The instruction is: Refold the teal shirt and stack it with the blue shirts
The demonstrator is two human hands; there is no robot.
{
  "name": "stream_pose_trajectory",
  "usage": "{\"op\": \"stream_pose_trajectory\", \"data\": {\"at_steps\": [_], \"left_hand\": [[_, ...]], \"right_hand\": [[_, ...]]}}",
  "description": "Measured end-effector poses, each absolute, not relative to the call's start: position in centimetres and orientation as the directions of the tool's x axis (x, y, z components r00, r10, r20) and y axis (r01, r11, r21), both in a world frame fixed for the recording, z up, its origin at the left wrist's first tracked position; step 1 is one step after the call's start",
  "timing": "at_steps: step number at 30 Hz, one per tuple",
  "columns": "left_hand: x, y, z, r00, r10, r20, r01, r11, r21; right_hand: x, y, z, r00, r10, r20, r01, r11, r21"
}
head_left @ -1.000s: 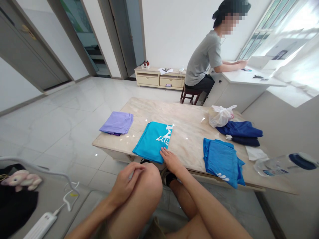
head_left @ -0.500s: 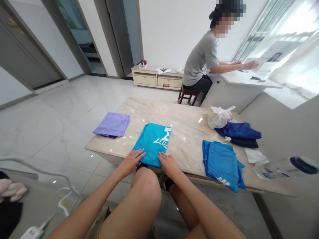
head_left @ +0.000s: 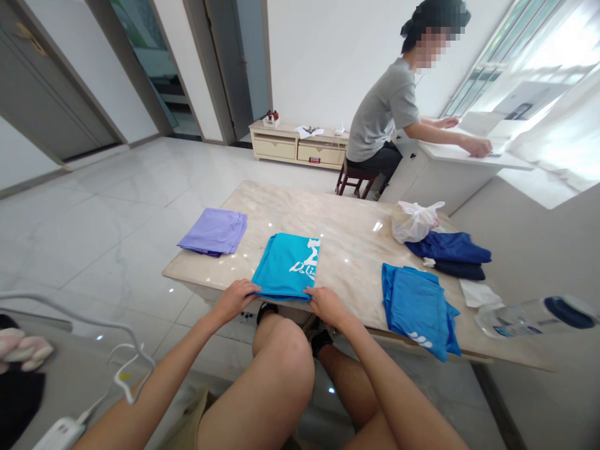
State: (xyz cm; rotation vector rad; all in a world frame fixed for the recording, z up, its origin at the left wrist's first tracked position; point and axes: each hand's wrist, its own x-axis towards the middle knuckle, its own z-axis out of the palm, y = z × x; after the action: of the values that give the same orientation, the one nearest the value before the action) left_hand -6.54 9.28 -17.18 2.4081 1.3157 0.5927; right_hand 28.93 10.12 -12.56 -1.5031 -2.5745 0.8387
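A folded turquoise T-shirt with a white figure and lettering lies on the marble-topped table, close to the near edge. My left hand pinches its near left corner, thumb and fingers closed on the cloth. At the near right corner my right hand grips the same shirt in the same way. The near edge looks slightly raised between the hands. Left of it is a folded lilac cloth, and to the right lies a folded blue garment with white marks, overhanging the edge.
Toward the right end are a white plastic bag, dark blue clothing, a tissue and a clear bottle on its side. Beyond the table a person sits on a stool at a white desk. White cables hang at lower left.
My hands have gone from lying on the T-shirt to pinching its near corners. Its near edge has shifted away from me. The seated person's hand has moved lower on the desk.
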Motion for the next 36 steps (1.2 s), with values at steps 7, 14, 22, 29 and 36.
{"op": "stream_pose_trajectory", "data": {"at_steps": [7,14,22,29,36], "left_hand": [[-4.0,7.1,-12.8,0.321,0.942,0.096,0.567,-0.273,0.777],[-2.2,6.4,-10.0,0.408,0.893,-0.192,0.503,-0.044,0.863],[-1.0,13.6,-9.6,0.336,0.92,-0.202,0.486,0.015,0.874],[1.3,13.1,-7.2,0.021,1.0,0.016,0.605,-0.026,0.796],[4.2,-4.9,-2.2,0.32,0.922,0.218,0.7,-0.385,0.601]], "right_hand": [[32.1,10.0,-10.3,-0.508,0.855,-0.108,0.574,0.243,-0.782],[35.9,9.3,-10.1,-0.574,0.786,-0.229,0.49,0.106,-0.865],[35.3,12.7,-12.4,-0.354,0.924,-0.143,0.532,0.073,-0.844],[35.2,14.5,-14.9,0.084,0.993,-0.084,0.629,-0.118,-0.768],[35.3,13.8,-15.6,0.054,0.943,-0.327,0.675,-0.276,-0.685]]}}
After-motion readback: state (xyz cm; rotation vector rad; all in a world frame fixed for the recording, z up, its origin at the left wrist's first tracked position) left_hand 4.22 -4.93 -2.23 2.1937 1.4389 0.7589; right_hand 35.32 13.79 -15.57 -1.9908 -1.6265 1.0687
